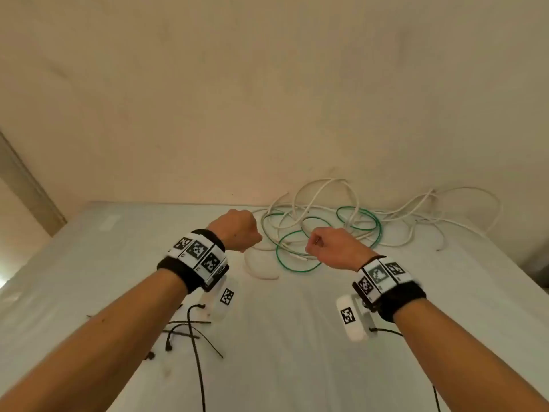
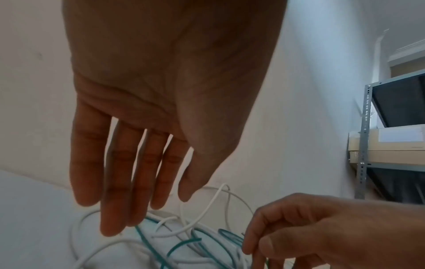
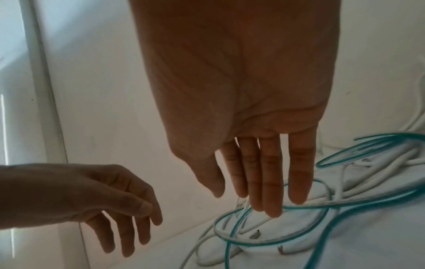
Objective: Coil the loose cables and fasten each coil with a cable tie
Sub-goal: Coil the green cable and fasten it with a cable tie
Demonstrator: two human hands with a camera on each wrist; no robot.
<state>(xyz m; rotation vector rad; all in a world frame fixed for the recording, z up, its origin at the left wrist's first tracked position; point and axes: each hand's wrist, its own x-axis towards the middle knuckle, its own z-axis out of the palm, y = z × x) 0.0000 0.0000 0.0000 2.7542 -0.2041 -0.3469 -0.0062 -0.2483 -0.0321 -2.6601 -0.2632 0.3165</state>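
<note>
A tangle of white cables (image 1: pixel 416 217) and a green cable (image 1: pixel 297 269) lies loose at the back of the white table (image 1: pixel 297 352), against the wall. My left hand (image 1: pixel 241 230) hovers just left of the tangle, and the left wrist view shows its fingers (image 2: pixel 115 209) straight and holding nothing. My right hand (image 1: pixel 326 245) hangs over the near green loop. Its fingers (image 3: pixel 271 200) are straight and point down at the green cable (image 3: pixel 306 206); whether they touch it I cannot tell. Several black cable ties (image 1: pixel 190 328) lie near my left forearm.
The wall (image 1: pixel 267 114) rises directly behind the cables. A metal shelf (image 2: pixel 365 127) with boxes stands to the right. A white cable loop (image 1: pixel 261 272) lies between my hands. Bare table surface stretches in front of the tangle.
</note>
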